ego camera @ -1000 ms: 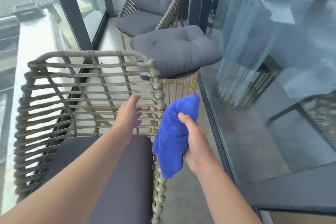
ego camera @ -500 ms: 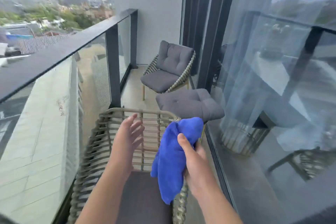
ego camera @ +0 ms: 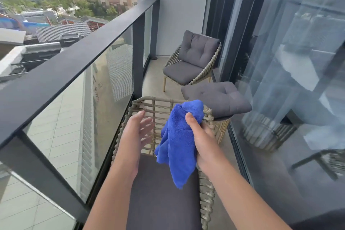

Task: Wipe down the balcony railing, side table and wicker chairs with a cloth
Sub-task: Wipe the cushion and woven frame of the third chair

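Right hand clutches the blue microfibre cloth, hanging lengthwise straight down (bunched at top) over the wicker chair; left hand hovers, fingers spread, holding nothing.

railing left, glass door right — wicker chair between

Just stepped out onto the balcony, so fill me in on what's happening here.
A person is standing over the near wicker chair, with a bunched blue cloth gripped in the right hand. The left hand is open beside it, holding nothing. The cloth touches no surface yet. The railing runs along the left; a second chair stands farther back.
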Tool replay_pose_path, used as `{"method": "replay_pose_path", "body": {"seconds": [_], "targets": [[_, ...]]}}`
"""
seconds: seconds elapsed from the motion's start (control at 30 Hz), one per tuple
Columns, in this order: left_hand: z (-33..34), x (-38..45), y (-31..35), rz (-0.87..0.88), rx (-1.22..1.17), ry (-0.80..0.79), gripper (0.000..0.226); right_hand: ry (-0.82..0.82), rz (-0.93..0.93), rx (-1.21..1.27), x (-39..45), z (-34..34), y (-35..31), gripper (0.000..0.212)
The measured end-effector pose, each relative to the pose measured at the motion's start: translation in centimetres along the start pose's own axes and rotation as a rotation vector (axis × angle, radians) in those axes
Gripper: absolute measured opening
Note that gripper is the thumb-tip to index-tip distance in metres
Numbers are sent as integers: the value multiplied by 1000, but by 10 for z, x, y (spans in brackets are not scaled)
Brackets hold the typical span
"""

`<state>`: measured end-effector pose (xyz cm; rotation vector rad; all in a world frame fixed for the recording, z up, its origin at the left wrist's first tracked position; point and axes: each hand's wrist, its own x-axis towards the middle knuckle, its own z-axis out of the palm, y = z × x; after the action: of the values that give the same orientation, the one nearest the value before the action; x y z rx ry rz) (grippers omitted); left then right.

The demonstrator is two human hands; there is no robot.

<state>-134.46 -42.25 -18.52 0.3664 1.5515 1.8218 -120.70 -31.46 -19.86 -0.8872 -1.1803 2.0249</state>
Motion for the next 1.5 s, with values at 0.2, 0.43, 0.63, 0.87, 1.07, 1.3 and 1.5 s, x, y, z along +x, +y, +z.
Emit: {"method": "replay_pose_path", "body": {"seconds": [0.2, 0.43, 0.63, 0.87, 1.07, 1.3, 1.5], "targets": [[12, 9, -12, -110, 52, -95, 35, -54, 37, -14, 16, 10, -6, 48], [44, 43, -26, -254, -130, -206, 62, -62, 112, 43, 59, -10, -11, 68], [96, 93, -43, -222, -191, -161, 46, 3, 108, 7, 121, -47, -12, 60], [192, 189, -80, -104, -92, 81, 17, -179, 455, 50, 237, -120, -40, 49], [271, 282, -110, -85, 248, 180, 22, -62, 425, -284, 354, -203, -61, 25], [282, 399, -175, -381, 473, 384, 73, -100, 353, -658, 469, -272, -40, 15], [259, 453, -232, -462, 338, 548, 95, -249, 460, -819, 516, -277, 20, 31]]}}
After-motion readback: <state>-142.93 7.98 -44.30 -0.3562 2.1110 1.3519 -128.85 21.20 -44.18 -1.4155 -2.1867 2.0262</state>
